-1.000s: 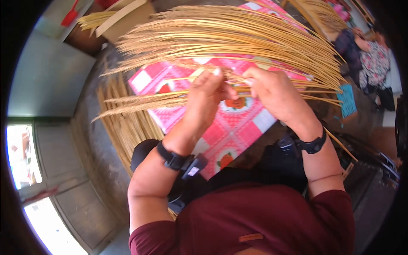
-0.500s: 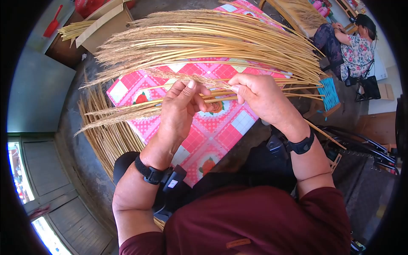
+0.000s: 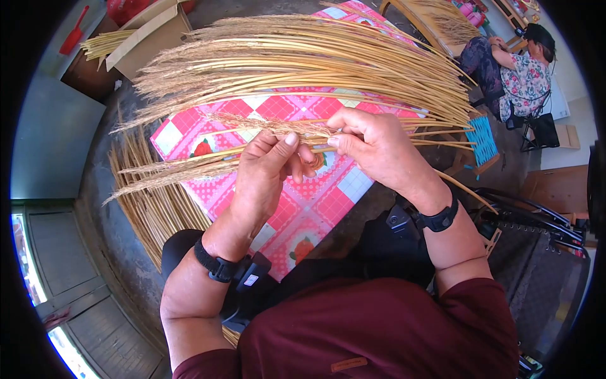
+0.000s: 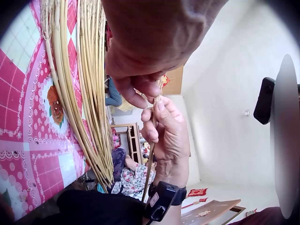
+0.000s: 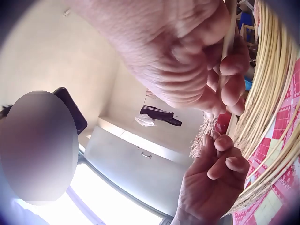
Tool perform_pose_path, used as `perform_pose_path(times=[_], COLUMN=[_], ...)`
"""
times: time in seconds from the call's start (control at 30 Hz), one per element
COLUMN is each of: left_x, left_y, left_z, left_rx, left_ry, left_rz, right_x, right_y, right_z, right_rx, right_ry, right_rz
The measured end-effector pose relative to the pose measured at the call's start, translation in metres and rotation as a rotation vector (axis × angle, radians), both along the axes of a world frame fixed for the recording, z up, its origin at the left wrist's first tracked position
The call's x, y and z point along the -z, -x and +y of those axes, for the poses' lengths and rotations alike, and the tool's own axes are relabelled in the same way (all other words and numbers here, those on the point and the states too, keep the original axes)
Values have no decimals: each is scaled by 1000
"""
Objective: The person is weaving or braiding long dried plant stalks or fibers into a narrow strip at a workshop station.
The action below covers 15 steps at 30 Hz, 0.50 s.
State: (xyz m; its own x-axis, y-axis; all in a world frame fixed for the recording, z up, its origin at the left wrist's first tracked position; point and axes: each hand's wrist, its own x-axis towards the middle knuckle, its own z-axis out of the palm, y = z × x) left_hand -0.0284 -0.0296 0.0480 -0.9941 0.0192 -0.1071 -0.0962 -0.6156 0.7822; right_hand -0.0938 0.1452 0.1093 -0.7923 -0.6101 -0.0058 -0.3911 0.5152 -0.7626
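Both hands hold one dry reed stalk by its feathery seed head, above the table. My left hand (image 3: 268, 158) pinches the seed head (image 3: 238, 120) between thumb and fingers. Close by on the right, my right hand (image 3: 372, 142) grips the stalk just below the tuft, thumb and forefinger together. From that hand the stalk (image 4: 148, 171) runs down past the right wrist in the left wrist view. In the right wrist view the pale tuft (image 5: 201, 139) shows at the left fingertips. Several loose reeds (image 3: 170, 174) lie under the hands.
A large fan of reeds (image 3: 303, 60) covers the far side of the pink checked tablecloth (image 3: 303, 211). More reeds (image 3: 154, 208) lie on the floor at left. A cardboard box (image 3: 148, 35) stands behind, a blue woven stool (image 3: 485, 142) at right, with a seated person (image 3: 527, 82) beyond.
The head view has swung a little, shifting the scene left and sharpening. The hands spread slightly apart along the seed head, then came closer again, both keeping hold.
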Motion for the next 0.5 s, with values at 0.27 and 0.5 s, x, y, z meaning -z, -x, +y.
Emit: perform_pose_path(times=[0.27,0.5], left_x=[3,3], left_y=[-2,-2], left_z=[0,5], left_rx=[17,56], left_ry=[12,15], left_rz=[-4,-63], right_x=[-2,7], right_y=[2,3], right_z=[2,4], right_rx=[27,15], right_ry=[-52,-83], right_rz=[-6,133])
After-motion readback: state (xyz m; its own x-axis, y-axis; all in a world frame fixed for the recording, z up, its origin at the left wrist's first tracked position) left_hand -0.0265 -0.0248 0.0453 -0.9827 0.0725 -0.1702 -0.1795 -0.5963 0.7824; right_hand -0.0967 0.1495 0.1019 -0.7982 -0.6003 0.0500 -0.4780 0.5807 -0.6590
